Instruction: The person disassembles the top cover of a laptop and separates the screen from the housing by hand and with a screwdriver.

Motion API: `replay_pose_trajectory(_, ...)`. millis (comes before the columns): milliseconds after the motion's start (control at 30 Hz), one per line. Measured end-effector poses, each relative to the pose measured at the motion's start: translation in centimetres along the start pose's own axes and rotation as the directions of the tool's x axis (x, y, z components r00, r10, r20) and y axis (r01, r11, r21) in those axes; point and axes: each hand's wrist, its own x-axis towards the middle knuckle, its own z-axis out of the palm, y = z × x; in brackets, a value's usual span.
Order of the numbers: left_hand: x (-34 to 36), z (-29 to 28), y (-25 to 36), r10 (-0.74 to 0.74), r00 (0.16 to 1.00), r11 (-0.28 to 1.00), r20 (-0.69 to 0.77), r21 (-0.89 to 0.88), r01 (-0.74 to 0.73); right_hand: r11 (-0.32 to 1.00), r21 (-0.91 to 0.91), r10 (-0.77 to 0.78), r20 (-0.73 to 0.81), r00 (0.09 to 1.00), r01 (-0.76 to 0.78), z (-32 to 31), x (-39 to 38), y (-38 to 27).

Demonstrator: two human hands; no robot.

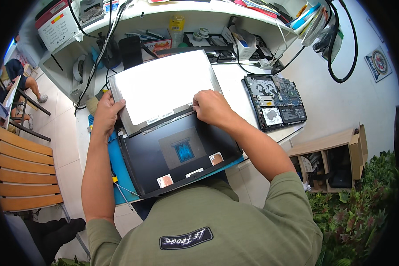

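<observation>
Here, the left hand (107, 113) is pinching the pale screen panel (164, 86) by its left edge, while the right hand (212, 106) is resting with bent fingers at the lower right edge (what they are gripping, if anything, I cannot tell). The panel is overlapping the far part of the black laptop lid (144, 155). Good handling is probably depending on supporting both sides evenly and sparing the middle from pressure.

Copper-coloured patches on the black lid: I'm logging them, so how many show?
2: the left patch and right patch, both along the near edge of the black lid, either side of a white label. The white panel may hide others.
</observation>
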Motion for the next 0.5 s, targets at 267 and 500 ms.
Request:
replay_pose_trajectory(267,0.0,0.2,0.2,-0.017,1.0,1.0,-0.011,0.004,0.017,0.959,0.023,-0.279,-0.097,0.956,0.282,0.7,-1.1,1.9)
replay_pose_trajectory(500,0.3,-0.2,-0.2,-0.025,1.0,1.0,-0.01,-0.005,0.025,0.88,0.018,-0.465,-0.167,0.869,0.474,1.0,-1.2,3.3)
